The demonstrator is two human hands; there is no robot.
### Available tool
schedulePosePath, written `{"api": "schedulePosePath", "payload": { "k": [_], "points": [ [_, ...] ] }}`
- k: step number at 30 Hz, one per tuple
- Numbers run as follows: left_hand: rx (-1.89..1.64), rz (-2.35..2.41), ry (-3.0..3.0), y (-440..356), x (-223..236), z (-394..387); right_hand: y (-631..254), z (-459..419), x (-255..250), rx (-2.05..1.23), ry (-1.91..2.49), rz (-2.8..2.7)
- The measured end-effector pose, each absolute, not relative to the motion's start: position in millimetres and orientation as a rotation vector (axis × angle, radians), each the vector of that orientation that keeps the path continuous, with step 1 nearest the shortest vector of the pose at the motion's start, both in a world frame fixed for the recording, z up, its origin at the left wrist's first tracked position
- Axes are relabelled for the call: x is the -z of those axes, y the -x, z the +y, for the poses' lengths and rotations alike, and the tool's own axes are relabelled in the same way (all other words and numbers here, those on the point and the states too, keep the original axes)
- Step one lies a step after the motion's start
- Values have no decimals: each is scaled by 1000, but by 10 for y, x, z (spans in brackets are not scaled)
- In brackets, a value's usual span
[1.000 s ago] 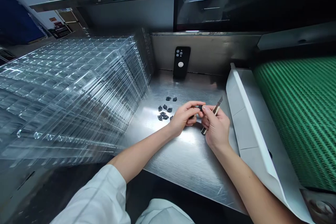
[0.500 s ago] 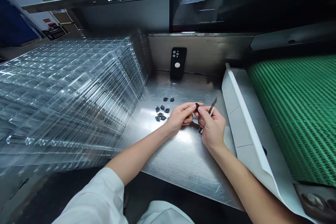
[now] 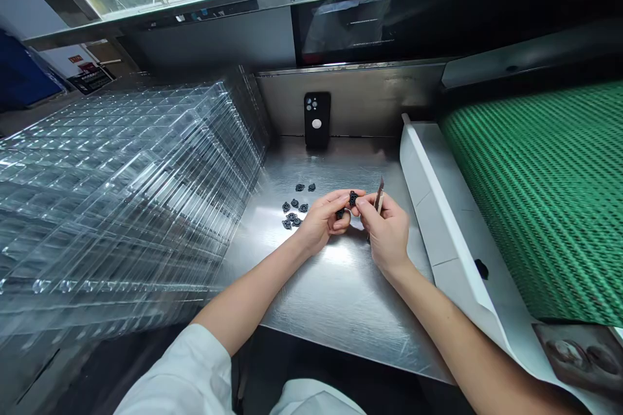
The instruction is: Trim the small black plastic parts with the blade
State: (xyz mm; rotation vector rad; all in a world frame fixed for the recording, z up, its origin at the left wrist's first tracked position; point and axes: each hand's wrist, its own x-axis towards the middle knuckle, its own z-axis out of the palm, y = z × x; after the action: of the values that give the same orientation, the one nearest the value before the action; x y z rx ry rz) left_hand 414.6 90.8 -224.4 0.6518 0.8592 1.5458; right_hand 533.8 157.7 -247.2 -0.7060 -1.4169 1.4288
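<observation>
Close Work at the Desk (image 3: 341,311)

Over the middle of the desk, the left hand's (image 3: 325,219) grip is pinched on a black part (image 3: 353,198); the right hand's (image 3: 389,231) is wrapped around a knife (image 3: 379,191). Loose parts (image 3: 292,216) lie toward the left edge.

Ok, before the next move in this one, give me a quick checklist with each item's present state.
1. Black part steadied at the fingertips of the left hand and right hand: ok.
2. Knife held in the right hand, blade pointing up: ok.
3. Blade covered: not ok, it is bare.
4. Blade sharpness: cannot tell.
5. Loose black parts lying on the metal table, left of the knife: ok.
6. Phone standing upright at the back: ok.
</observation>
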Motion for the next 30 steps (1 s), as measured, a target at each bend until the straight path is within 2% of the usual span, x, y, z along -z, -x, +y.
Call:
{"api": "schedulePosePath", "payload": {
  "k": [7, 20, 30],
  "points": [
    [-1539, 870, -720, -4090, 2225, 889, -5349, 1561, 2411, -1377, 692, -1465],
    [-1703, 865, -614, -4061, 2220, 905, -5386, 1647, 2474, -861, 582, -1894],
    [-1737, 834, -591, -4082, 2218, 901, -5389, 1631, 2489, -750, 630, -1961]
  ]
}}
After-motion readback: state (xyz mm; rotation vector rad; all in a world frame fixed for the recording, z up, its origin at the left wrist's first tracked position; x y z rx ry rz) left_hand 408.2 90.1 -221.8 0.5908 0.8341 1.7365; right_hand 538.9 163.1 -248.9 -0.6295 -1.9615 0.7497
